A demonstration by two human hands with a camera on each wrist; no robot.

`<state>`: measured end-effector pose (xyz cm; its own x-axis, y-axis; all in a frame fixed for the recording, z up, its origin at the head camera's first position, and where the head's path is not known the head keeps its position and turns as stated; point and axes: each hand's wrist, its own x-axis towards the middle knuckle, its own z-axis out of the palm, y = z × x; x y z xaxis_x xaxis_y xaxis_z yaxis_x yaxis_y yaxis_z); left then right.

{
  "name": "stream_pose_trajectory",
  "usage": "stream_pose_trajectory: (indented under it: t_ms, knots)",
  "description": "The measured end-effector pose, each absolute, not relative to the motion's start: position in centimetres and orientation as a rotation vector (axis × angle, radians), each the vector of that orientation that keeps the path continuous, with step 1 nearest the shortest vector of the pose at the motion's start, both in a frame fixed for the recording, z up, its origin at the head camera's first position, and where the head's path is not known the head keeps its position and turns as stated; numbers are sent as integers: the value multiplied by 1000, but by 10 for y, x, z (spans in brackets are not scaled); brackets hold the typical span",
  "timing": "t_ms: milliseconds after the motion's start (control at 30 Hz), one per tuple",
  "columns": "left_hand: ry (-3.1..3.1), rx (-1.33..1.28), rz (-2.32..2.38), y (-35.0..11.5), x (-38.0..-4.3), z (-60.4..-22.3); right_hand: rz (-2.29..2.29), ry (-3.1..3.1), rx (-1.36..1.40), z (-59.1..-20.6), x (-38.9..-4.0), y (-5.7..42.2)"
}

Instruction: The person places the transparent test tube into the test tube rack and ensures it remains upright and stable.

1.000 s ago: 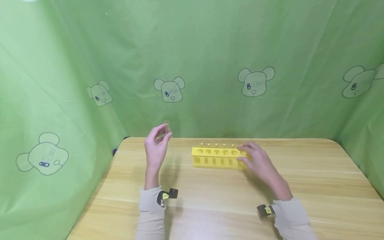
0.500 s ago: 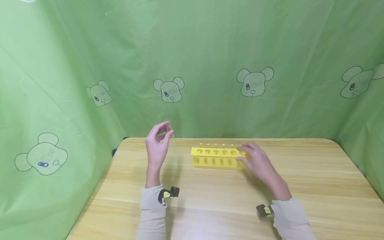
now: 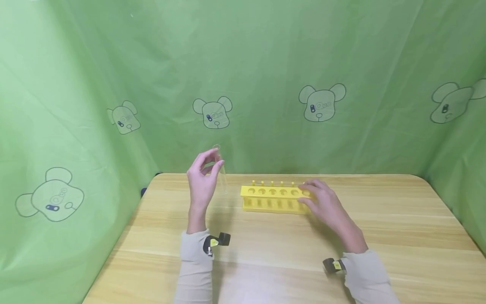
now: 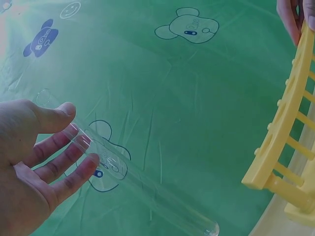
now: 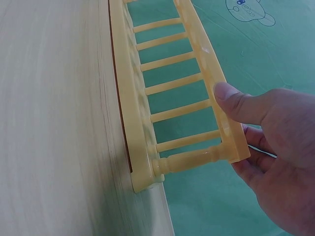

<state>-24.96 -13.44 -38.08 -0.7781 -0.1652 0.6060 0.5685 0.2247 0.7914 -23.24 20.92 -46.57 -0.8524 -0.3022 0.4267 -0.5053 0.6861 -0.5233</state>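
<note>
A clear, round-bottomed test tube (image 4: 162,192) is pinched near its open top by my left hand (image 3: 204,177), between thumb and fingers. The tube slants, rim up, and its lower end points toward the rack. The yellow test tube rack (image 3: 265,192) stands on the table to the right of it, with a row of round holes along its top bar and a row of pegs behind. My right hand (image 3: 328,202) grips the rack's right end, thumb on the near side of the top bar (image 5: 216,73) and fingers behind it. The hand covers part of the rightmost hole.
The wooden table (image 3: 265,253) runs back to a green curtain (image 3: 265,84) printed with bear heads, which also encloses both sides. A wrist camera (image 3: 224,239) sits on the left sleeve and another camera (image 3: 329,265) on the right one.
My left hand has moved slightly right and up with the test tube, bringing it closer to the rack. My right hand and the rack stay in place.
</note>
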Motion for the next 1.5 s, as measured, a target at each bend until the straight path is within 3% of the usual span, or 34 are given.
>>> stream_pose_trajectory:
  t_ms: [1500]
  knots:
    - [-1925,-453,-1638,-103,-250,-372,962,-2618,617,-464,-231,210]
